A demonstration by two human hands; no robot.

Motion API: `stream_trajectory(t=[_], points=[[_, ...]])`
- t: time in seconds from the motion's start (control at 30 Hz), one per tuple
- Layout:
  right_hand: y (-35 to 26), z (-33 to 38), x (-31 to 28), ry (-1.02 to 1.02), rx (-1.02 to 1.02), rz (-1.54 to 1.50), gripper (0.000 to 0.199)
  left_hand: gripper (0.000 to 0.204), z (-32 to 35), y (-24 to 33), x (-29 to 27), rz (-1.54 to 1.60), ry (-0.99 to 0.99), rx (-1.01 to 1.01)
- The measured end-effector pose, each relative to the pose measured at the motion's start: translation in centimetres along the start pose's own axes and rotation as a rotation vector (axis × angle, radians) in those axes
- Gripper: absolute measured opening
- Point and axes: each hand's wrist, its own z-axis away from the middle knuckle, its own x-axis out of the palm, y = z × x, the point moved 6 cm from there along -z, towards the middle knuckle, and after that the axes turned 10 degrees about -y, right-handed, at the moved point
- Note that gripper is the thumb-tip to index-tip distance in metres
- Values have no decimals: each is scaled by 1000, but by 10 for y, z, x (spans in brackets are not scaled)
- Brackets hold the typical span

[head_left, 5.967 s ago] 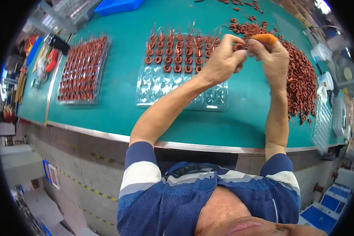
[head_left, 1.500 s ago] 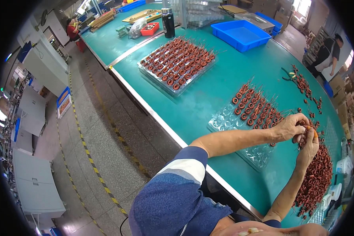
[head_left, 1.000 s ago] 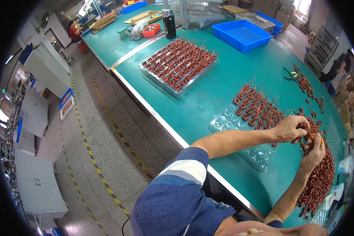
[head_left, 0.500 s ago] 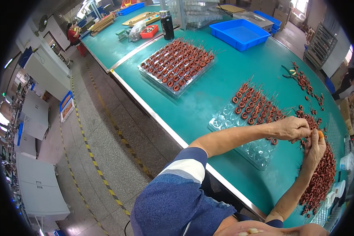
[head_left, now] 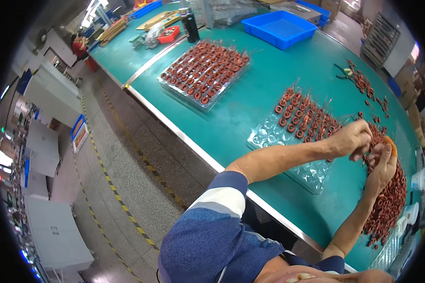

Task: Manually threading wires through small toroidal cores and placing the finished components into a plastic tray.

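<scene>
My left hand [head_left: 348, 140] is closed, its fingers curled, just above the right end of a clear plastic tray [head_left: 271, 137]. Beside it, my right hand [head_left: 383, 170] has its fingers bent together, with an orange piece [head_left: 391, 145] at the fingertips that looks like a finger cover. Whatever either hand pinches is too small or hidden to make out. Under and behind the right hand spreads a big heap of reddish-brown ring-shaped wire coils [head_left: 387, 207]. Rows of the same coils, wire ends upward, fill the far part of the tray; its near cups hold none.
A second clear tray [head_left: 208, 106], full of coils, lies farther left. Beyond are a dark flask [head_left: 189, 26], a red bin [head_left: 169, 35] and a blue tub [head_left: 279, 32]. Pliers [head_left: 343, 71] lie by loose coils at the far right. White containers [head_left: 419, 180] line the right edge.
My hands have drawn slightly apart; the left has lifted a little and its fingers have come away from the right hand's fingertips. The whole view has shifted slightly.
</scene>
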Motion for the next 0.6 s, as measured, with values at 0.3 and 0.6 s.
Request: stream_trajectory(t=[0.3, 0.6], points=[[39, 0, 5, -249, 228, -80, 24, 20, -1, 16, -2, -780, 100, 182], [69, -2, 9, -372, 371, -487, 15, 25, 8, 27, 0, -1105, -176, -121]])
